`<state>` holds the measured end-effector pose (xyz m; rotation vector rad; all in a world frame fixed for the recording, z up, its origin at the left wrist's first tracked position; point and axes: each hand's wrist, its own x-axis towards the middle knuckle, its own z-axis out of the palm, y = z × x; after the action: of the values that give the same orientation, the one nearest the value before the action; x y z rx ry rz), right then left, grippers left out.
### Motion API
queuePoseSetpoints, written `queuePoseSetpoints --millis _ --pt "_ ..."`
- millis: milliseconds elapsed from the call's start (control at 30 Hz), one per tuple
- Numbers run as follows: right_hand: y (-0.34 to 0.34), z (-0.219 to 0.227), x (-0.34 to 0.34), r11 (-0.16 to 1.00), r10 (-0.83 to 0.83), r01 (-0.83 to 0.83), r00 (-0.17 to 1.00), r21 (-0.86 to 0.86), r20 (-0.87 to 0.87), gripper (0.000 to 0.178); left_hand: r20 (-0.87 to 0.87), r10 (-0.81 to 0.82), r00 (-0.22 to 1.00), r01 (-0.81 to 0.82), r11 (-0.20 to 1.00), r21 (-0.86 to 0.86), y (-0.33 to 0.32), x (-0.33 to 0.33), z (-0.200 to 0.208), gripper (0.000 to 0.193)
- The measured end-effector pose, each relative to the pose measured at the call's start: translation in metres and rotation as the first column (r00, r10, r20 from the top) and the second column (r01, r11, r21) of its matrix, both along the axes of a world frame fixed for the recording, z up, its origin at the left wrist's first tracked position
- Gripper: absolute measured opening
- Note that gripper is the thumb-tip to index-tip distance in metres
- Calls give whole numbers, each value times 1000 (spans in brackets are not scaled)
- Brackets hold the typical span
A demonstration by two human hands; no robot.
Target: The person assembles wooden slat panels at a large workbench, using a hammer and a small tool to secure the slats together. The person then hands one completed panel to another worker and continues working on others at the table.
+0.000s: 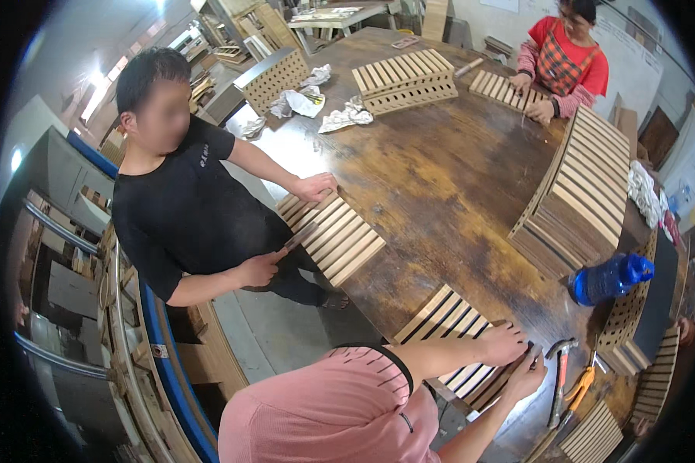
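Observation:
In front of me lies a slatted wooden panel (445, 318), pale strips with dark gaps between them. My left hand (505, 343) rests on the panel toward its right end, fingers stretched out over the slats. Close beside it, at the panel's right end, my right hand (525, 375) is closed around a small dark thing, mostly hidden by the fingers. A claw hammer (561, 378) with a red and black handle lies just right of my right hand. Next to the hammer is an orange-handled tool (580, 388).
A person in black handles another slatted panel (337, 239) at left; a person in red works on one (504, 91) at the far right. Slatted panels form a tall stack (575, 193) near a blue bottle (611, 279). Crumpled paper (346, 116) lies on the brown table (432, 189).

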<state>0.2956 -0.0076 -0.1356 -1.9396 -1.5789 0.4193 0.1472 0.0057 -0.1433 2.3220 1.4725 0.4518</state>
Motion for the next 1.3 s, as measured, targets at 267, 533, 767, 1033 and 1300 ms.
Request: queuePoseSetpoints --millis 267,533,767,1033,1300 --pt "-102 13 14 979 35 -40 999 -199 -32 44 92 18 996 -18 1000 -4 -1 2 -16 22" --pt "-48 6 7 991 26 -32 999 -132 -42 44 39 -6 999 7 1000 -22 3 -5 3 24" --pt "-15 5 3 997 -21 22 1000 -72 12 45 48 1 999 0 1000 -9 0 1 2 21" --pt "-134 14 12 988 -66 23 957 -152 -284 48 -12 -63 998 61 991 -115 5 -2 -4 29" --pt "-20 5 -1 999 -21 20 1000 -33 -10 43 82 -36 996 38 999 -34 1 -4 -1 23"
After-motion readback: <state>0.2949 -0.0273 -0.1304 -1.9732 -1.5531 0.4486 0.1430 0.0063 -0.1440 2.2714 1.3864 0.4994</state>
